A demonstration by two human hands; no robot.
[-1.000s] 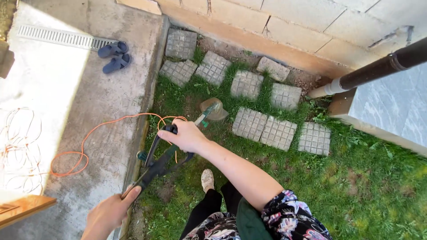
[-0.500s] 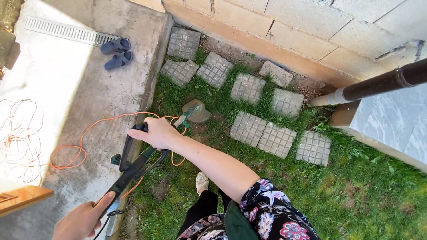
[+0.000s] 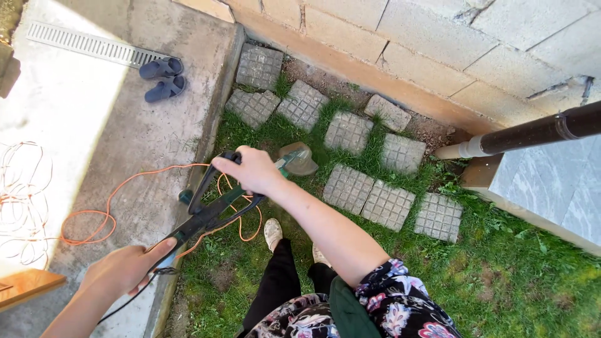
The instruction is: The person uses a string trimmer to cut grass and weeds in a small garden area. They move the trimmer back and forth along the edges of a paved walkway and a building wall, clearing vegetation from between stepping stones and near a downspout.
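I hold a black and green electric grass trimmer with both hands. My right hand grips its black loop handle in the middle. My left hand is closed on the rear grip at the lower left. The trimmer's cutting head with its guard sits low over the grass beside grey paving stones. An orange power cord trails from the trimmer across the concrete to the left.
A block wall runs along the back. A dark pipe and a grey slab stand at the right. Blue sandals and a drain grate lie on the concrete. My feet stand on the grass.
The trimmer head swung left, then back right toward the paving stones. My left hand rose and tightened on the rear grip. My feet stepped forward.
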